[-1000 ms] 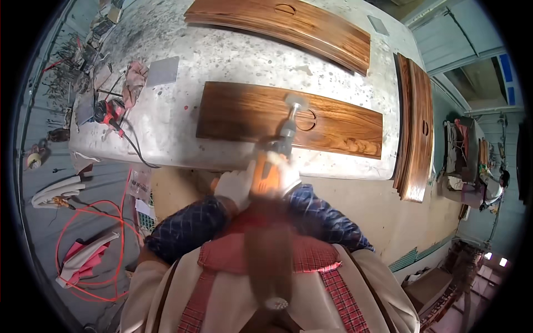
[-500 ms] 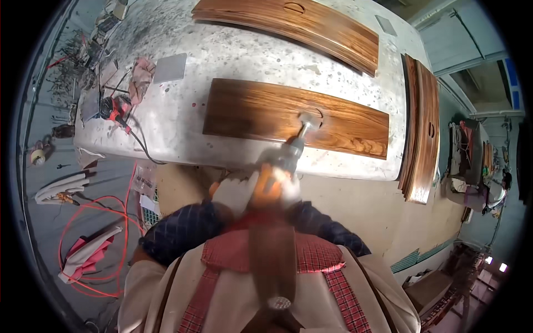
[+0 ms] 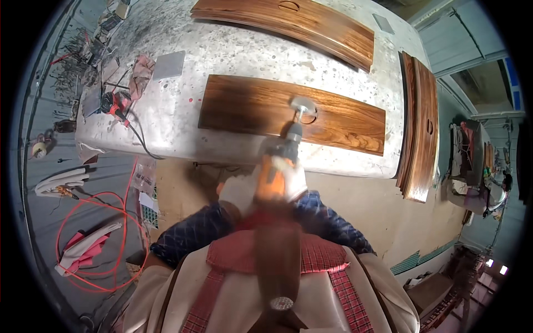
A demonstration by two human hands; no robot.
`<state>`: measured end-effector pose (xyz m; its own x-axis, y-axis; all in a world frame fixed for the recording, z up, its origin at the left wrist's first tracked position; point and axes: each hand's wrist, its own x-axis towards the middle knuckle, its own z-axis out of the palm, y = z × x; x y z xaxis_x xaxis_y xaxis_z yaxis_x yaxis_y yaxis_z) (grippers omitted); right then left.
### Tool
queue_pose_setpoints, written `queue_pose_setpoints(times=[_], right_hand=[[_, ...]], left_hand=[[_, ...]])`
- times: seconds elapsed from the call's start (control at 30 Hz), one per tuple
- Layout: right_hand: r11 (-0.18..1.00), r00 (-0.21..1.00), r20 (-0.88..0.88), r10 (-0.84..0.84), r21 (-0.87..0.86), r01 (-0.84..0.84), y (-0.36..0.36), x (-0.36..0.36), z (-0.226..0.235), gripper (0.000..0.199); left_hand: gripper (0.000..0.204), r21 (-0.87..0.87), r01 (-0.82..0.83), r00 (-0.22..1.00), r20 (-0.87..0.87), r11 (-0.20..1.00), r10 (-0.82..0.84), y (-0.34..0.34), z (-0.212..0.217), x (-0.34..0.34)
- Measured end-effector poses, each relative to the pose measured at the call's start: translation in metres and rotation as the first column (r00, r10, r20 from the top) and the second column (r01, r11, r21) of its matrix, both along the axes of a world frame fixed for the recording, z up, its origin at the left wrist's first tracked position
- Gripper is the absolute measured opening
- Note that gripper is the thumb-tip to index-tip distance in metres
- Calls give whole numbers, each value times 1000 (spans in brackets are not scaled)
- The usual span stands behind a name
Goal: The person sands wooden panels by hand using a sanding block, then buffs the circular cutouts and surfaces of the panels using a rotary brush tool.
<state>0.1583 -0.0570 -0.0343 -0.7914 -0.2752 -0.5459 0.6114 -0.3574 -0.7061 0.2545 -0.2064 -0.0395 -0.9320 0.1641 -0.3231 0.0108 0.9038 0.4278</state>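
Note:
An orange and black power drill [image 3: 270, 180] points away from me over the bench's near edge. On its front end a pale round disc [image 3: 303, 104] is held against or just above a brown wood-grain board [image 3: 250, 108], close to the board's curved dark slot; whether it touches, I cannot tell. My right hand [image 3: 294, 177], in a white glove, is closed around the right side of the drill. From the left, my left hand [image 3: 239, 191], also white-gloved, is closed against the drill's body. Its fingers are partly blurred, and an orange bit shows beside it.
Stacked wood-grain boards lie at the back [image 3: 333, 39] and along the right end [image 3: 425, 127] of the stained white bench [image 3: 177, 122]. At left are a red and black corded tool [image 3: 115, 106], a crumpled cloth [image 3: 141, 77] and a grey square pad [image 3: 169, 65]. An orange hose [image 3: 62, 233] coils on the floor.
The drill with its disc has moved a little away from me and to the left over the board. Both hands stay on it. The whole view has shifted slightly.

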Motion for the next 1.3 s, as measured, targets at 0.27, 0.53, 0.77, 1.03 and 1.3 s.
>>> queue_pose_setpoints(times=[0.27,0.53,0.77,1.03,1.3], right_hand=[[991,994,105,-36,-122,49,33,-25,-20,35],[990,950,-291,117,104,-90,33,53,-67,24],[947,918,-241,314,149,-285,-18,39,5,65],[643,187,-616,765,717,-268,-11,-87,46,56],[-155,290,86,953,962,225,49,-238,-31,103]], left_hand=[[82,4,-1,994,108,1000,0,25,23,-41],[91,47,12,986,163,999,-19,11,5,33],[90,726,-328,944,222,604,245,-17,7,52],[67,782,-317,821,509,-536,258,-65,35,46],[84,667,-496,759,644,-556,96,-101,18,116]])
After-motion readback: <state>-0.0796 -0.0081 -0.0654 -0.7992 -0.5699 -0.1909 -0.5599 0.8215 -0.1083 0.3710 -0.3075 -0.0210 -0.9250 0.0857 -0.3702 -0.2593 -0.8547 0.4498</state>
